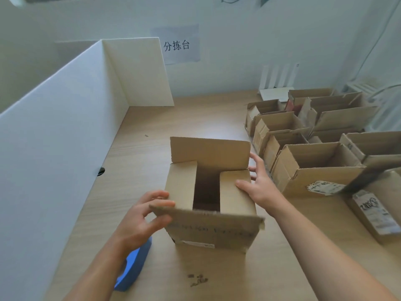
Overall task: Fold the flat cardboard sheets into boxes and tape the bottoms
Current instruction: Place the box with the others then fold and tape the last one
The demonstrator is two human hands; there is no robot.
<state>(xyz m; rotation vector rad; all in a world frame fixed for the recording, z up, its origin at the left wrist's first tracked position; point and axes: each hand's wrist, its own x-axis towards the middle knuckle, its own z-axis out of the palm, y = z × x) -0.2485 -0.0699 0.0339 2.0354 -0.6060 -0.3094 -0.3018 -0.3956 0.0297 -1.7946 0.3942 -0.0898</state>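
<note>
A brown cardboard box [213, 231] stands on the wooden table [217, 118] in front of me. Its two short side flaps are folded inward, its far long flap stands upright and its near long flap leans toward me. My left hand [141, 218] pinches the left corner of the near flap between thumb and fingers. My right hand [258, 183] lies with spread, straight fingers on the right side flap and the box's right edge. A blue tape dispenser [133, 268] lies on the table under my left forearm, partly hidden.
Several open-topped cardboard boxes [314, 168] are packed together at the right, some with labels. A white partition board [65, 131] walls off the left side and the far left corner. A paper sign [176, 45] hangs on the back wall.
</note>
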